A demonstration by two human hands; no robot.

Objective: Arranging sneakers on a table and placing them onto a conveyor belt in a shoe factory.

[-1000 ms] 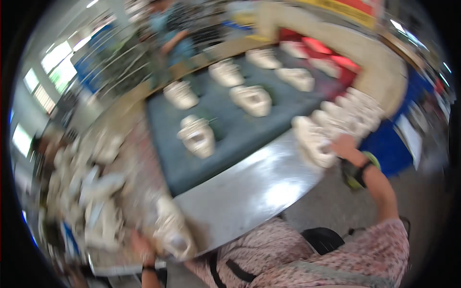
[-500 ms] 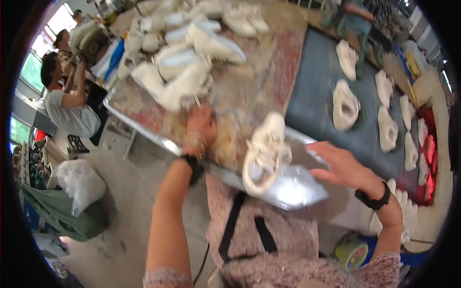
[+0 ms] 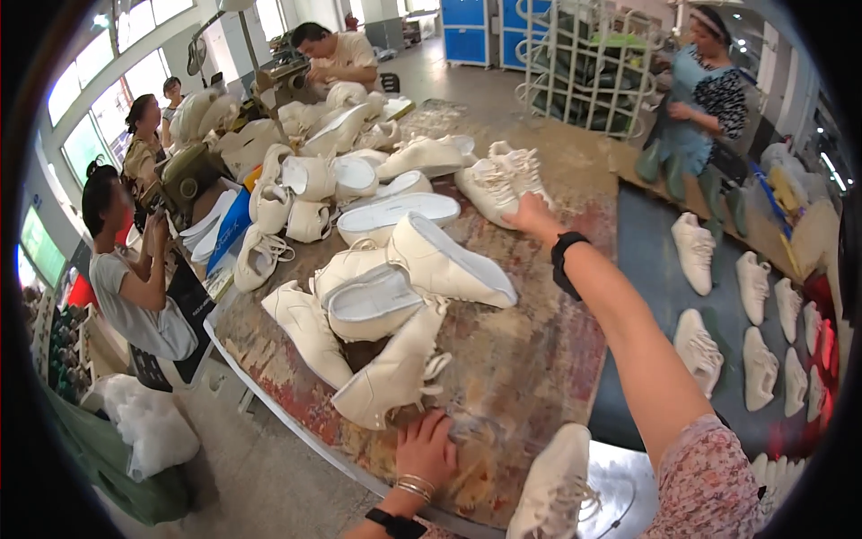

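Cream lace-up sneakers lie heaped on the worn table. My right hand reaches to the far side and grips one cream sneaker; its fingertips are partly hidden. Right beside that one stands a second sneaker. My left hand rests on the table with its fingers spread, just below a sneaker lying on its side, and holds nothing. At the near edge another sneaker stands with its toe pointing away from me, cut off by the frame.
On the right runs a dark conveyor belt carrying several sneakers toward a red-lit opening. A person in a blue apron stands beyond it. More people sit at machines on the left. A white metal rack stands behind the table.
My right hand has gone from beside the near-edge sneaker to one at the far side. My left hand stays by the heap. The view has lifted, showing more of the room.
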